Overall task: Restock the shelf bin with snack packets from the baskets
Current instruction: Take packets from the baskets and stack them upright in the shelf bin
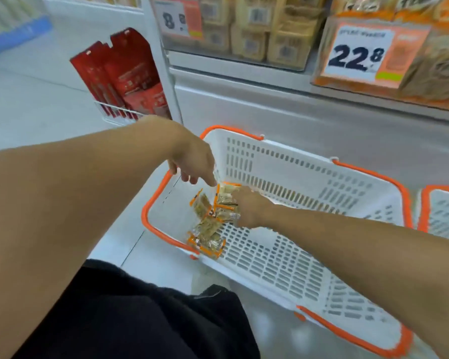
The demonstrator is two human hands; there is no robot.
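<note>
A white plastic basket (pixel 283 265) with orange rim and handles stands on the floor below the shelf. Several small orange-edged snack packets (pixel 208 229) lie in its left corner. My left hand (pixel 192 161) hangs over that corner, fingers pointing down, fingertips just above the packets and holding nothing. My right hand (pixel 249 206) reaches in from the right and its fingers rest on the top packets; the grip itself is hidden behind the hand. The clear shelf bin (pixel 360 81) with a 22.8 price tag sits above at the right, filled with similar packets.
A second white and orange basket (pixel 443 211) shows at the right edge. Red packets (pixel 125 76) stand in a wire rack at the shelf's left end. Another bin with beige packs (pixel 254 35) sits at the top. My black-clad knee (pixel 140 312) is at the bottom.
</note>
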